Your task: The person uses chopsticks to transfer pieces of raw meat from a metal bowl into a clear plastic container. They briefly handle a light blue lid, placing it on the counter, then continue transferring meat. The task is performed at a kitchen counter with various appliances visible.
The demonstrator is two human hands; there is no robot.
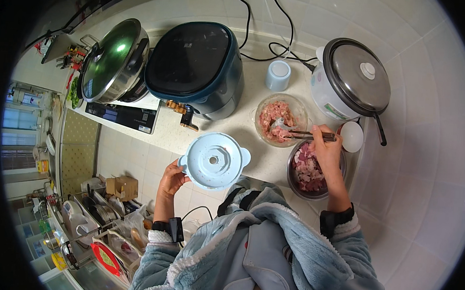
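Gripped at its side tab, a light-blue plastic chopper lid (pixel 200 167) with a central hole is in my left hand (pixel 172 178). Small bits cling to the lid's surface. My right hand (pixel 327 151) holds a pair of dark chopsticks (pixel 307 135), their tips in the minced meat (pixel 275 110) inside a clear bowl (pixel 259 132). A chopper blade with a pale hub (pixel 280 122) stands in that mince. Below my right wrist sits a metal bowl (pixel 292 182) of chunked raw meat (pixel 308 167), partly hidden by the hand and forearm.
A light-blue chopper motor unit (pixel 278 75) stands behind the clear bowl. Around the counter are a white rice cooker (pixel 332 91), a small white bowl (pixel 352 136), a dark air fryer (pixel 193 61) and a glass-lidded pot (pixel 113 62). Black cables (pixel 259 57) trail along the wall.
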